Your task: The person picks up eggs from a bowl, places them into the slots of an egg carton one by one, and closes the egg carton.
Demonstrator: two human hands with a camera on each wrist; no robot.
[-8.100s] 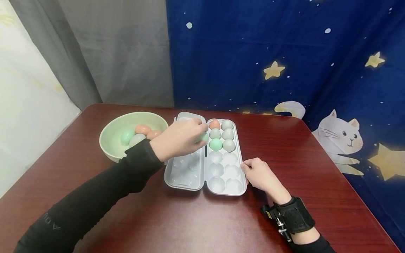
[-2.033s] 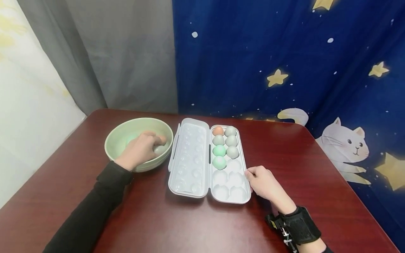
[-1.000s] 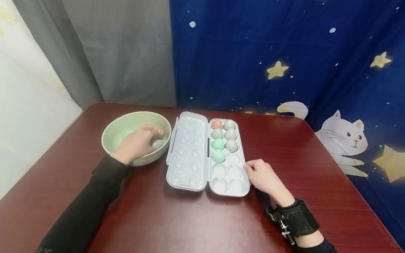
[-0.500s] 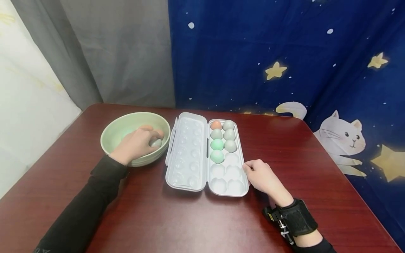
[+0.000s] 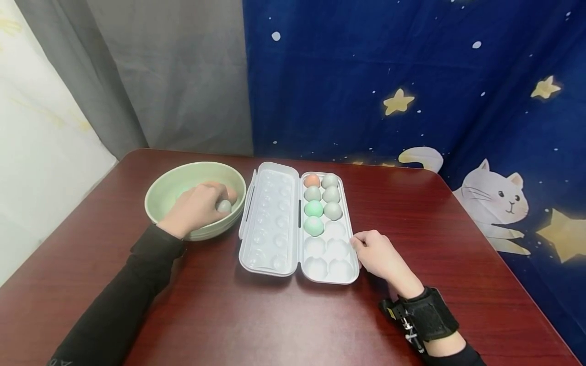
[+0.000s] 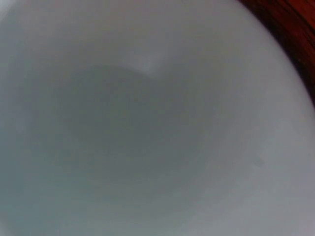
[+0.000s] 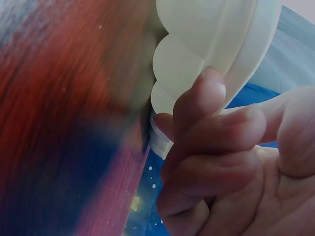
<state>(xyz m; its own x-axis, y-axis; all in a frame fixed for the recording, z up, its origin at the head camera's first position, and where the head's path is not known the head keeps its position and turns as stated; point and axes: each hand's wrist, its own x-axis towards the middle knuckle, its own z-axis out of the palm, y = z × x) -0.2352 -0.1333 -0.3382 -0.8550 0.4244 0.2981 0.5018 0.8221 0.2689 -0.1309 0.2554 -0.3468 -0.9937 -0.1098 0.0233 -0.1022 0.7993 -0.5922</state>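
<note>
In the head view my left hand [image 5: 197, 207] reaches down into the pale green bowl [image 5: 160, 198]. Its fingers and thumb close round a pale grey egg [image 5: 224, 206], partly hidden by the hand. Orange eggs lie beside it, one orange egg [image 5: 232, 195] near the fingers. My right hand [image 5: 377, 254] pinches the right rim of the open white egg carton [image 5: 339, 272]. In the right wrist view thumb and fingers meet at the carton's edge [image 7: 246, 64], its rounded cups showing from the side. Several eggs sit in the far cups, the nearest a green egg [image 5: 314, 226].
The carton's clear lid [image 5: 270, 223] lies folded open to the left, close to the bowl. Both stand on a dark red table [image 5: 274, 320]. A grey curtain [image 5: 174, 76] and a blue starry curtain [image 5: 320, 81] hang behind the table's far edge.
Eight seconds ago my left hand held a green egg over the carton; now another green egg sits there and the hand is in the bowl round a grey egg. My right hand stays at the rim.
</note>
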